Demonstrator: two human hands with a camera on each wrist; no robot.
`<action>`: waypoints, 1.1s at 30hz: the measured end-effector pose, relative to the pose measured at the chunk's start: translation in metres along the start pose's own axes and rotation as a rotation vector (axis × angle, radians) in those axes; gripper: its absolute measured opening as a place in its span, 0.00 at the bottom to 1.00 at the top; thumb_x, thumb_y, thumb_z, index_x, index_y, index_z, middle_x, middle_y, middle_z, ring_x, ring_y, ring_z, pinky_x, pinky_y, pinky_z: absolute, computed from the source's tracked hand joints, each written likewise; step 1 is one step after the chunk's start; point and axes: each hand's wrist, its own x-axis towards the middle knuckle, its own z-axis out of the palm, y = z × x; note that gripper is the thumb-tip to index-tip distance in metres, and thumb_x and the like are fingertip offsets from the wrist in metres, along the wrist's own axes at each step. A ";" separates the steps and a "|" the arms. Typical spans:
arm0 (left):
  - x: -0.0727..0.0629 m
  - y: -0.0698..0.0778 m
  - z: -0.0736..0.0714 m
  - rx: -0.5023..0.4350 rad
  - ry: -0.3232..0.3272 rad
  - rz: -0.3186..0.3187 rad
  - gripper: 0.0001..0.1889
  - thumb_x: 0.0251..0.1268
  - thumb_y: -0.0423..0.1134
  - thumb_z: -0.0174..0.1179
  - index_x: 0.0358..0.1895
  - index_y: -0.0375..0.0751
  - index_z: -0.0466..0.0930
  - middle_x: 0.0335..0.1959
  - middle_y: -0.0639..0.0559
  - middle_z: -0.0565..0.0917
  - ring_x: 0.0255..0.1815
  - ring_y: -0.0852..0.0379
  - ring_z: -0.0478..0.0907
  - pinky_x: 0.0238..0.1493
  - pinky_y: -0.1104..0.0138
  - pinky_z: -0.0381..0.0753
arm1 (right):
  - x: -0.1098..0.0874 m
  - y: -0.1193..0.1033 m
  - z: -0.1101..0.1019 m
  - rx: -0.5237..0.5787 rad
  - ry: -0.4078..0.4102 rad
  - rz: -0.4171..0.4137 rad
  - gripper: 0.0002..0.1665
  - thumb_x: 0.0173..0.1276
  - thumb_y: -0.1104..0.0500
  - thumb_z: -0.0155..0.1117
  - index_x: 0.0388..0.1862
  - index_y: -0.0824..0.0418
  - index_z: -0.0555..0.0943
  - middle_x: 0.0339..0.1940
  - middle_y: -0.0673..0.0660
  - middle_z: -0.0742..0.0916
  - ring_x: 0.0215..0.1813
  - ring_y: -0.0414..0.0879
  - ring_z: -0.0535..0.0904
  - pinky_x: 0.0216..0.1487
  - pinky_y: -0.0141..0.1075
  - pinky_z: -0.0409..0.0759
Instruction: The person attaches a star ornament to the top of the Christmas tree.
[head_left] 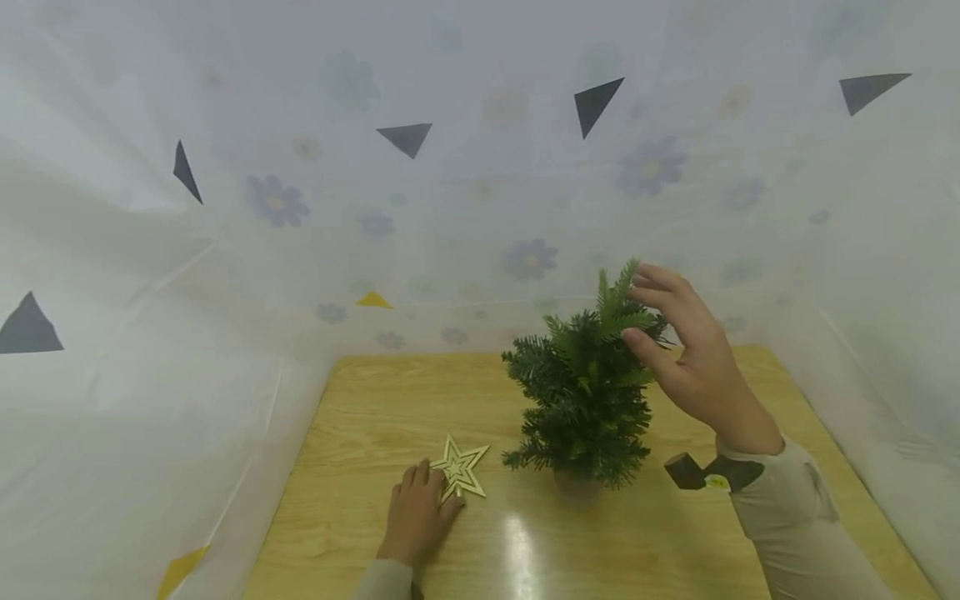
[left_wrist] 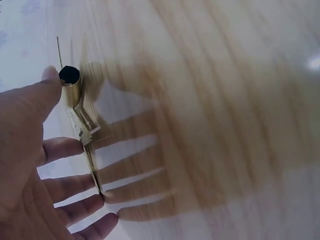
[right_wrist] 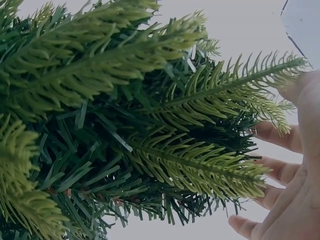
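A gold star tree topper (head_left: 459,468) with cut-out outlines shows at the left hand (head_left: 417,512), low over the table. The left wrist view has it edge-on, with its short gold tube (left_wrist: 72,92) by the thumb and the fingertips along the star's edge; the left hand pinches it. To its right stands a small artificial Christmas tree (head_left: 581,400), upright on a round base. At the upper right of the tree is the right hand (head_left: 693,354), fingers spread and gently bent beside the top branches. In the right wrist view, light green sprigs (right_wrist: 210,97) reach toward its thumb and fingers.
The wood-grain table (head_left: 360,400) is enclosed by pale sheeting (head_left: 480,208) with flower prints at the back and sides. Dark triangles (head_left: 597,104) and a yellow one (head_left: 373,300) are stuck on it. Glare lies on the tabletop near the front.
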 end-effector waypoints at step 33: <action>0.010 -0.006 -0.008 0.043 -0.106 -0.022 0.45 0.62 0.61 0.71 0.69 0.27 0.70 0.69 0.32 0.71 0.71 0.33 0.66 0.65 0.37 0.71 | 0.004 0.005 0.003 0.059 -0.063 0.091 0.22 0.63 0.75 0.72 0.56 0.67 0.80 0.68 0.61 0.79 0.74 0.46 0.69 0.61 0.32 0.69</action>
